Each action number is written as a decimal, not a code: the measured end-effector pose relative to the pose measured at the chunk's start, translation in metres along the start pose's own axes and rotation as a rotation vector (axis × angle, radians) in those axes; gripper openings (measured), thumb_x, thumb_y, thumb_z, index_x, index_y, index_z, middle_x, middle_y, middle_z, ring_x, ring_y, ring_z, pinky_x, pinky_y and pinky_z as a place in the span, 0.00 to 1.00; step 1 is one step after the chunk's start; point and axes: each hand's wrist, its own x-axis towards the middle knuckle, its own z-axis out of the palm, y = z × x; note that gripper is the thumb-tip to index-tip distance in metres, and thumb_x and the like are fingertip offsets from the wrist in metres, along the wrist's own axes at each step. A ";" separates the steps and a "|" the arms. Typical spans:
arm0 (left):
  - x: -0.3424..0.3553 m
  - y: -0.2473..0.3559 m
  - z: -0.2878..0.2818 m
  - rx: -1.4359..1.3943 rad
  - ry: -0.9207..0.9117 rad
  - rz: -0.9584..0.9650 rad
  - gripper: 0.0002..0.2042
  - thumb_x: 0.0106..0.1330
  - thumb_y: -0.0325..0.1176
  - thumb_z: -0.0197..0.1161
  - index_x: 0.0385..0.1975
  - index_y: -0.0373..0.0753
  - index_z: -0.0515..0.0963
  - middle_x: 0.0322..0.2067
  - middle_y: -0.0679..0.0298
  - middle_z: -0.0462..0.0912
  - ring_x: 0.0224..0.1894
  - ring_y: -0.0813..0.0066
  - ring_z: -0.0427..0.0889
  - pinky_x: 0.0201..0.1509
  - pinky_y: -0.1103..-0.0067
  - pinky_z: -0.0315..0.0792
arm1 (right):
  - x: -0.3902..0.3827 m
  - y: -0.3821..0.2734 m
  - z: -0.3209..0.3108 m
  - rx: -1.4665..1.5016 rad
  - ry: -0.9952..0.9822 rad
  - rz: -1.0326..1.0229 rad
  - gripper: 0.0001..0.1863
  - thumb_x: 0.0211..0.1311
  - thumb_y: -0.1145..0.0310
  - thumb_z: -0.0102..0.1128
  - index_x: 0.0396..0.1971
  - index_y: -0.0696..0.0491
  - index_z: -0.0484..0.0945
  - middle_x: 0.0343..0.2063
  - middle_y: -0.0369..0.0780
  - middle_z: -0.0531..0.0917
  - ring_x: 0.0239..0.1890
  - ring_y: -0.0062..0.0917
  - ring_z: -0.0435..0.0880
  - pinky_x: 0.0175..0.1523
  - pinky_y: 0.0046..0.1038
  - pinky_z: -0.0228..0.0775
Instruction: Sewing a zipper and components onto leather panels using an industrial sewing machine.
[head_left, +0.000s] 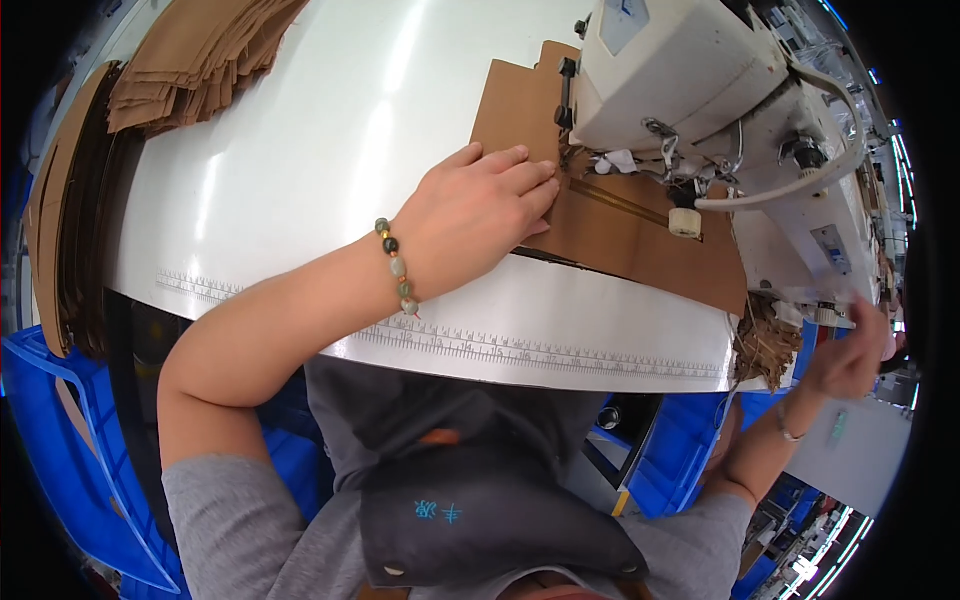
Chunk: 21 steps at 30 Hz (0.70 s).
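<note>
A flat brown panel, of leather or card by its look, lies on the white table under the head of a sewing machine. Across its left part rests my left hand, palm down with the fingers laid out and a bead bracelet at the wrist. A darker strip runs along the panel toward the needle area, which the machine head partly hides. Far to the right, beyond the panel's end, my right hand is raised beside the machine's base. Motion smears its fingers, and whether anything is in them cannot be made out.
A fanned stack of brown pieces lies at the far left, with larger brown panels standing at the table's left end. Crumpled brown scraps hang at the right edge. Blue bins stand below the table; a ruler scale runs along its front.
</note>
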 end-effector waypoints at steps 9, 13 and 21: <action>-0.001 0.001 0.002 -0.041 0.017 -0.029 0.17 0.67 0.41 0.68 0.52 0.41 0.83 0.57 0.68 0.85 0.61 0.68 0.81 0.63 0.73 0.75 | -0.088 0.345 -0.078 0.093 -0.063 1.457 0.26 0.78 0.55 0.54 0.57 0.65 0.80 0.53 0.44 0.84 0.48 0.29 0.84 0.51 0.27 0.77; -0.001 0.001 0.005 -0.002 0.042 -0.034 0.17 0.68 0.42 0.67 0.53 0.42 0.84 0.57 0.68 0.85 0.61 0.68 0.81 0.63 0.73 0.75 | -0.181 0.311 -0.065 -0.033 0.100 0.905 0.27 0.77 0.55 0.53 0.62 0.62 0.77 0.61 0.45 0.79 0.57 0.31 0.82 0.60 0.31 0.75; 0.002 0.002 0.004 0.047 -0.053 -0.055 0.17 0.71 0.43 0.64 0.55 0.43 0.82 0.57 0.69 0.84 0.62 0.69 0.80 0.64 0.74 0.74 | -0.119 0.244 -0.062 0.334 0.154 1.158 0.28 0.76 0.53 0.55 0.64 0.59 0.76 0.57 0.44 0.82 0.55 0.32 0.84 0.50 0.29 0.81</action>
